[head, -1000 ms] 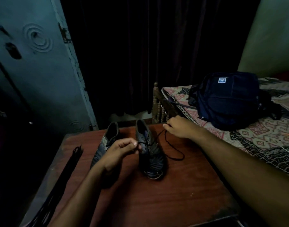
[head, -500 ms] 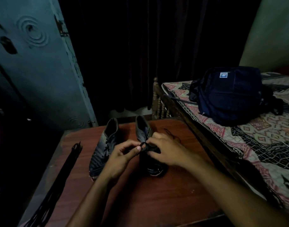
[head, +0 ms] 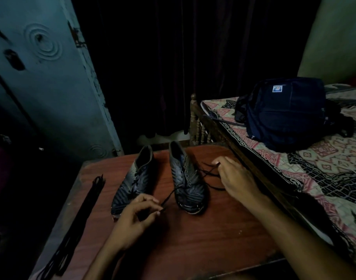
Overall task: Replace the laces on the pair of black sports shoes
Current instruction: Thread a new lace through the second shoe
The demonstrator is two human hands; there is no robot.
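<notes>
Two black sports shoes stand side by side on a brown wooden table (head: 193,249), toes towards me. The left shoe (head: 132,182) keeps its lace. From the right shoe (head: 187,178) a black lace (head: 208,174) runs out on both sides. My left hand (head: 136,217) pinches one end of that lace in front of the shoes, near the left shoe's toe. My right hand (head: 233,178) lies to the right of the right shoe and pinches the lace's other part at its fingertips.
A bundle of black laces (head: 80,221) lies along the table's left edge. A bed with a patterned sheet (head: 314,178) and a dark blue backpack (head: 284,114) stands close on the right. A blue-grey door (head: 48,87) and dark curtain are behind.
Both hands left the right shoe's top. My left hand drew back towards me with a lace end; my right hand moved out to the right with the other part.
</notes>
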